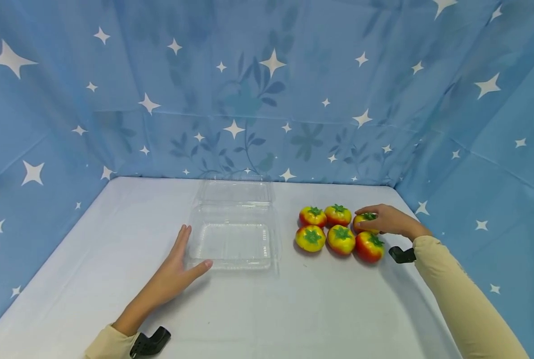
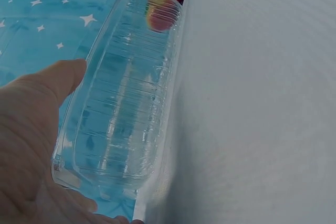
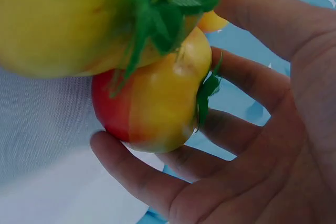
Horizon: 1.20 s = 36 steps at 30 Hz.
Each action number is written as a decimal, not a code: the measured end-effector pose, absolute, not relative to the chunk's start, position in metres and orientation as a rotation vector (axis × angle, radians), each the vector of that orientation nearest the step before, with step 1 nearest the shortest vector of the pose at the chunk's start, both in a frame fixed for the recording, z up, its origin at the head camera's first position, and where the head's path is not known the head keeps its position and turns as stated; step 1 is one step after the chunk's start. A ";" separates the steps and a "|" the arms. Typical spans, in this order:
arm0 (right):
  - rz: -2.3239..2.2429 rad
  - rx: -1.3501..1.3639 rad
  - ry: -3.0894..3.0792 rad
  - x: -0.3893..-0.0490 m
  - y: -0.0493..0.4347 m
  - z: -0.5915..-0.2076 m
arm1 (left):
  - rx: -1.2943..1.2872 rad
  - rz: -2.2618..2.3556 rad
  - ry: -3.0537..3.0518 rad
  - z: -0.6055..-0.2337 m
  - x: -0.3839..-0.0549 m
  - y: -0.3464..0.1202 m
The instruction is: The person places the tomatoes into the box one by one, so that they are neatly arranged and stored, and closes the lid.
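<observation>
Several red-and-yellow artificial tomatoes with green leafy tops, such as the front-left tomato (image 1: 310,238), stand in two rows on the right of the table. My right hand (image 1: 386,221) holds the back-right tomato (image 3: 157,103), its fingers curved round the side and the thumb nearer the front. A front-row tomato (image 3: 68,24) partly covers it in the right wrist view. A clear plastic clamshell box (image 1: 234,244) lies with its lid raised back, nothing inside. My left hand (image 1: 172,279) is at the box's left front corner, thumb and fingers spread; contact is unclear.
A white cloth covers the table (image 1: 249,314). Blue star-patterned curtain (image 1: 249,99) hangs behind and along both sides. The clamshell's lid (image 1: 235,192) reaches near the table's back edge. The front-right tomato (image 1: 369,247) sits just before my right hand.
</observation>
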State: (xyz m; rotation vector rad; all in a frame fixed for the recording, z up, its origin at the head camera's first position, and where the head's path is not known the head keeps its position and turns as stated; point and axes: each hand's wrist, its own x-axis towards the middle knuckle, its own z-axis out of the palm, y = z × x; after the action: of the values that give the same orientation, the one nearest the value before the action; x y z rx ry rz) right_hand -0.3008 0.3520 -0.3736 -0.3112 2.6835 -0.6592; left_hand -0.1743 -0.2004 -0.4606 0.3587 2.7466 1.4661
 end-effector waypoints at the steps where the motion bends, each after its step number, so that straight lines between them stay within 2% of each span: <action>1: -0.659 -0.306 2.682 -0.301 0.352 -0.374 | 0.360 1.465 2.749 -0.460 -0.174 -0.200; 24: -0.873 -0.230 2.668 -0.308 0.372 -0.383 | 0.363 1.471 2.746 -0.459 -0.174 -0.199; 36: -1.267 -0.412 2.727 -0.305 0.356 -0.373 | 0.357 1.471 2.749 -0.462 -0.175 -0.200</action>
State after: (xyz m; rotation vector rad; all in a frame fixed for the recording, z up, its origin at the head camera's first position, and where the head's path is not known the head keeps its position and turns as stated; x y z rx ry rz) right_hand -0.3054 0.3561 -0.3734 -0.4117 2.7269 -1.2672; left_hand -0.1747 -0.2001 -0.4624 0.3574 2.7491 1.4714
